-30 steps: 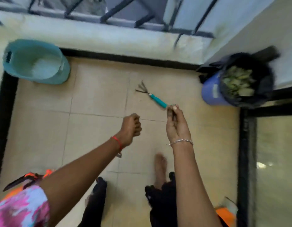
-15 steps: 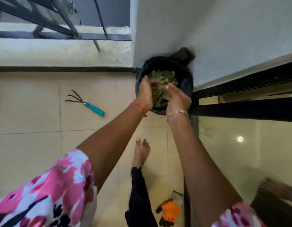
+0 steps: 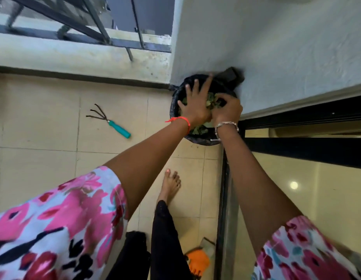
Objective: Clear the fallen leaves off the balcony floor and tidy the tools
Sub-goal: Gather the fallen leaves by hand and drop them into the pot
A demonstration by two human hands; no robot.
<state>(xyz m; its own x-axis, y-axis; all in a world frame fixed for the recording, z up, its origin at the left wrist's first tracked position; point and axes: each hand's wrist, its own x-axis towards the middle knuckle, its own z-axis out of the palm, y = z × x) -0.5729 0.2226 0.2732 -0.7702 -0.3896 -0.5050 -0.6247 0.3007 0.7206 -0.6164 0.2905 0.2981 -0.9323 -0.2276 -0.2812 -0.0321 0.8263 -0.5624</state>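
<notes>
Head view, looking straight down at the balcony corner.

Both hands are over the bin (image 3: 197, 138), a round container lined with a black bag, tucked into the corner where the parapet meets the wall. Green leaves (image 3: 211, 99) fill it; they show between and below the hands.

Left hand (image 3: 195, 106): flat, fingers splayed wide, palm down on top of the leaves. Not gripping anything. Orange thread band on the wrist.

Right hand (image 3: 228, 110): fingers curled in over the leaves, just beside the left hand, touching it at the thumb side. Can't tell whether it pinches any leaves or just presses them. Metal bracelet on the wrist.

Hand rake (image 3: 110, 122) lies on the tiled floor (image 3: 44, 128), well apart from both hands, to the left of the bin. Long axis runs diagonal: three dark prongs point up-left toward the parapet, teal handle points down-right toward the bin. Untouched.

Floor tiles around the rake look free of leaves.

Orange glove (image 3: 197, 261) sits on the floor at the bottom edge, near the sliding door track, partly hidden by the person's black trouser leg. One bare foot (image 3: 170, 186) stands between the arms.

No readable brands, labels or writing on the rake, bin or glove.
</notes>
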